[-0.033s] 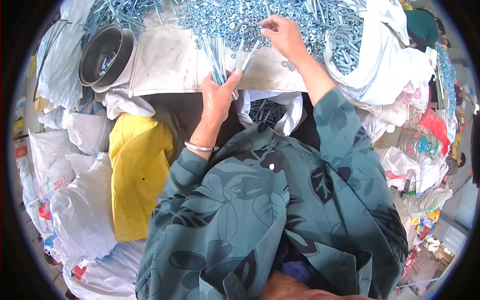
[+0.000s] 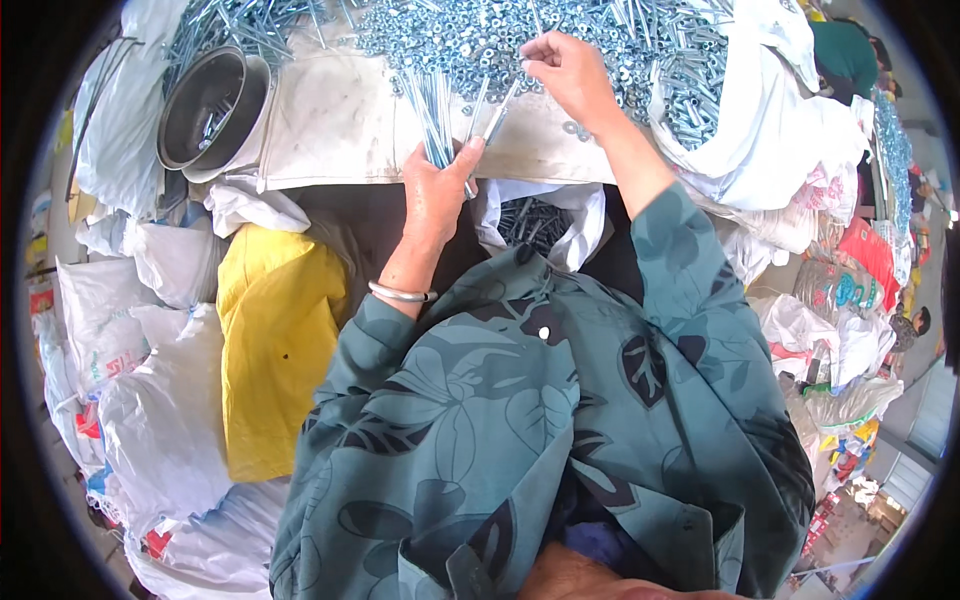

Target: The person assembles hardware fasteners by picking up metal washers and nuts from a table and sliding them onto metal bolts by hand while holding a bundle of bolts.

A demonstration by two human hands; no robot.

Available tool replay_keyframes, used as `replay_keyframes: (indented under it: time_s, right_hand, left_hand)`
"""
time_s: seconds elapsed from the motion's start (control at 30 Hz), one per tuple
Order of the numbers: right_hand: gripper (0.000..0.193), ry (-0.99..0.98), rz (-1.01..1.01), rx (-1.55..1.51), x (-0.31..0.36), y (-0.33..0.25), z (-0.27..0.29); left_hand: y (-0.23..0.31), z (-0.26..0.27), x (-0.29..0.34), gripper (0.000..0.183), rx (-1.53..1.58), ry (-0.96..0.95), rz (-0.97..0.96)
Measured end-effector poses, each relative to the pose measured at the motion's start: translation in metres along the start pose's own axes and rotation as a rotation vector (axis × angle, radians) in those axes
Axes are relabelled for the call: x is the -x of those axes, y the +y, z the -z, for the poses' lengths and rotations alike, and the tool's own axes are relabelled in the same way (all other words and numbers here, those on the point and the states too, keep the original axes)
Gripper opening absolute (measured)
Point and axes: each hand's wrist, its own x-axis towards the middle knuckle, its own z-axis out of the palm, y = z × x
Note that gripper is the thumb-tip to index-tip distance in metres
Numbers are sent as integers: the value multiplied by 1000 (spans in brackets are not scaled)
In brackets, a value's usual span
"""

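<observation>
My left hand (image 2: 436, 192) is closed round a bundle of long thin metal bolts (image 2: 431, 120), their shafts pointing up and away at the table's near edge. A few of them lean apart from the rest, to the right. Above the near side of a heap of small metal nuts (image 2: 440, 35), my right hand (image 2: 575, 80) has its thumb and fingertips pinched together. Whatever is between those fingertips is too small to make out. A few loose washers or nuts (image 2: 577, 130) lie on the pale table cover (image 2: 330, 120) below the right wrist.
A dark metal bowl (image 2: 190, 120) with a few metal pieces stands at the left. More long bolts (image 2: 250, 25) lie behind it. Cylindrical metal parts (image 2: 690, 100) rest beside white sheeting (image 2: 760, 140). An open white sack (image 2: 490, 215) of dark parts sits below the table edge; a yellow sack (image 2: 280, 350) is left.
</observation>
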Motion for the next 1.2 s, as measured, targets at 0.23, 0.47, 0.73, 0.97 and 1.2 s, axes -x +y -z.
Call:
replay_keyframes:
  time_s: [0.23,0.47,0.73,0.97,1.2]
  right_hand:
    - [20,-4,-12,-163,39,-35,6]
    - [13,159,607,255,50,-39,5]
    - [18,-11,-341,-1065,67,-39,-13]
    - [20,86,-56,-705,43,-56,24]
    - [23,-77,-65,-423,36,-37,15]
  left_hand:
    - [1,-2,2,23,-10,-8,-43]
    - [2,-3,7,25,-154,11,-161]
    - [7,-15,7,26,-165,-21,-201]
    - [12,-7,-6,19,-8,60,-103]
    - [43,-19,-19,17,85,8,-153]
